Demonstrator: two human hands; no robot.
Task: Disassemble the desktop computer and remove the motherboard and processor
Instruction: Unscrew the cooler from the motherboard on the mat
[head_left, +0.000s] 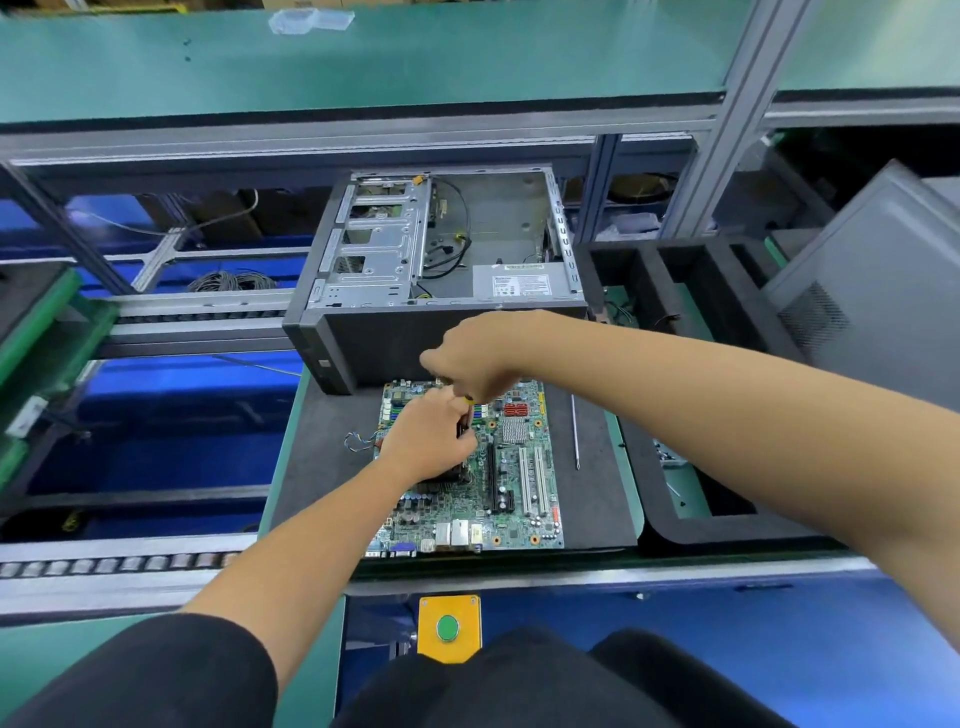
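Done: motherboard (524, 467) lay out of the emptied case (441, 260), lower centre of frame.
Hands: left hand (426, 441) gripped the cooler; right hand (467, 353) clenched a screwdriver (467, 410) above it.
Left: cooler and processor, apparently not yet removed.

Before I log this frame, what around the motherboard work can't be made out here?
Head view only:
- Processor socket area: covered by the left hand.
- Tool in the right hand: only a yellow-and-black bit shows between the fingers; its tip is hidden.
- Motherboard markings: too small to read.
- Label inside the computer case: text blurred.
- Grey panel at right: cut off by the edge.
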